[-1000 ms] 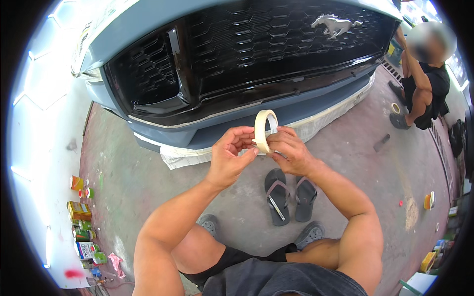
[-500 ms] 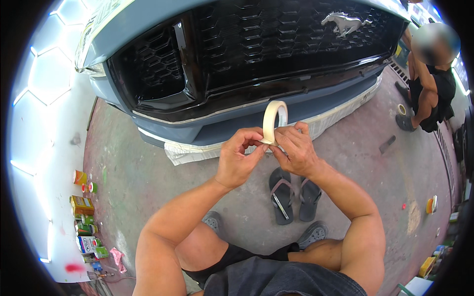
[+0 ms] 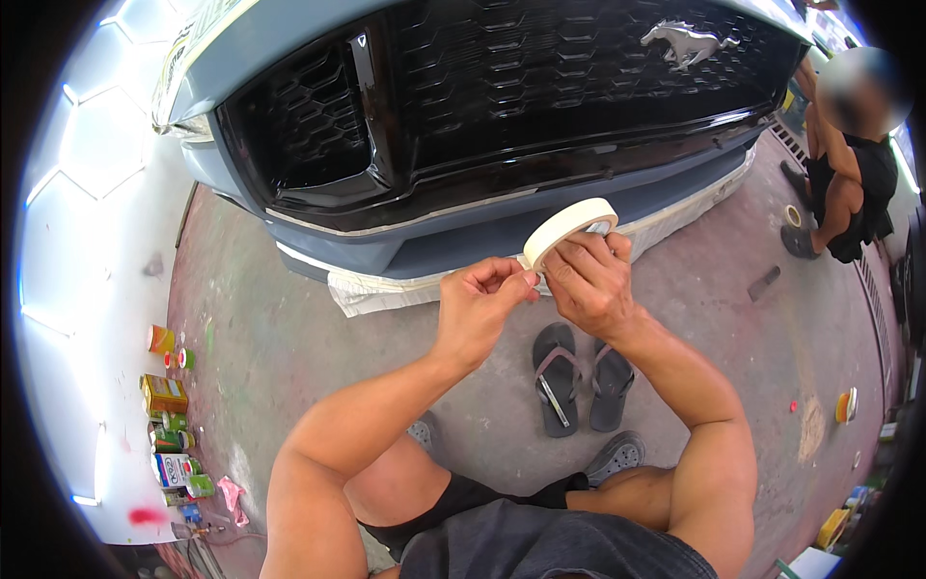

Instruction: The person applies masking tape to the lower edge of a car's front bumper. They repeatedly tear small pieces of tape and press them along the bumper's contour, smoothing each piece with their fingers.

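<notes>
A roll of cream masking tape [image 3: 569, 226] is in my right hand [image 3: 590, 282], whose fingers reach into its ring. My left hand [image 3: 485, 307] pinches the tape's loose end at the roll's lower left side. Both hands are in front of a grey car bumper [image 3: 424, 259] with a black honeycomb grille [image 3: 502, 106]. A silver horse emblem [image 3: 687, 45] sits on the grille. Along the bumper's lower edge runs pale masking paper [image 3: 371, 294].
A pair of dark flip-flops [image 3: 608, 386] lies on the floor below my hands, a pen-like white stick on one. Several paint cans [image 3: 166, 394] line the left wall. At the right a person in black [image 3: 844, 183] crouches beside the car, near another tape roll [image 3: 792, 215].
The tape roll has tipped from upright to slanted toward the right, and my right hand has turned with it. My left hand still pinches the tape's end.
</notes>
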Demonstrator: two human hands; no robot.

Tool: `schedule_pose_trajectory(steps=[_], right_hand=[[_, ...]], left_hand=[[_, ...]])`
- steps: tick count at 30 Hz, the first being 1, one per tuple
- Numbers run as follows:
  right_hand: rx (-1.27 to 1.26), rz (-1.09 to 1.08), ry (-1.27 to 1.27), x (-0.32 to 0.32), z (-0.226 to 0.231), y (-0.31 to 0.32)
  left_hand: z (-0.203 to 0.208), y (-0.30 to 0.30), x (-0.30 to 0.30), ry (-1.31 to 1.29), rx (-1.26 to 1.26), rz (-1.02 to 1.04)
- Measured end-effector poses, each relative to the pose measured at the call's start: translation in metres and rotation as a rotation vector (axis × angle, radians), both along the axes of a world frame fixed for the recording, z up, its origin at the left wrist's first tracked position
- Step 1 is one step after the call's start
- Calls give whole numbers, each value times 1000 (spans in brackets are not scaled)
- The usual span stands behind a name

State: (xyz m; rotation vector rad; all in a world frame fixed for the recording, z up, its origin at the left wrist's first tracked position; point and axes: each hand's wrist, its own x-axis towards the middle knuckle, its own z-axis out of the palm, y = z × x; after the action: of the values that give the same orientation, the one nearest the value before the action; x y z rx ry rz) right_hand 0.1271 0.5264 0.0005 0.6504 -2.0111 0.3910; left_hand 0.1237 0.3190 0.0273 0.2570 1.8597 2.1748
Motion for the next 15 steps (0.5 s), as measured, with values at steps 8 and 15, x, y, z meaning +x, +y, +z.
schedule_pose_trajectory(steps=[8,15], right_hand=[[60,12,16,2,1,1],[83,34,23,2,-3,3]], left_hand=[[3,0,-1,-59,3,56],[6,1,-5,-136,-85,39]])
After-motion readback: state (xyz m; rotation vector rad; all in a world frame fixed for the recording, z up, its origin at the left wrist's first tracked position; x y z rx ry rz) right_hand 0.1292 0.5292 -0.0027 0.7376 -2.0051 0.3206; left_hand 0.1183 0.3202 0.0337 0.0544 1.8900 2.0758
